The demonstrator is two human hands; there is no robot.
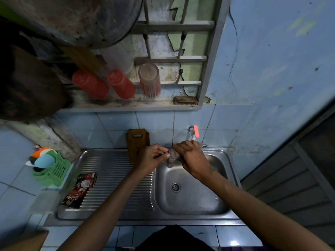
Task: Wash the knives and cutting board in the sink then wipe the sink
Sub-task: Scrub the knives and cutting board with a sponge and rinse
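Over the far edge of the steel sink basin point(192, 201), both hands hold a small checked cloth point(172, 157). My left hand point(154, 156) pinches its left end and my right hand point(190, 156) grips its right end, fingers curled over it. The cloth hangs bunched between them, under the tap point(194, 132) with its red handle. A brown wooden cutting board point(136, 140) stands upright against the tiled wall, on the drainboard's far edge, just behind my left hand. No knife is visible.
The ribbed drainboard point(112, 180) holds dark sachet packets point(79, 189) on its left. A green basket point(54, 169) with coloured lids sits further left. Red cups point(121, 84) and a glass point(149, 80) stand inverted on the window ledge above.
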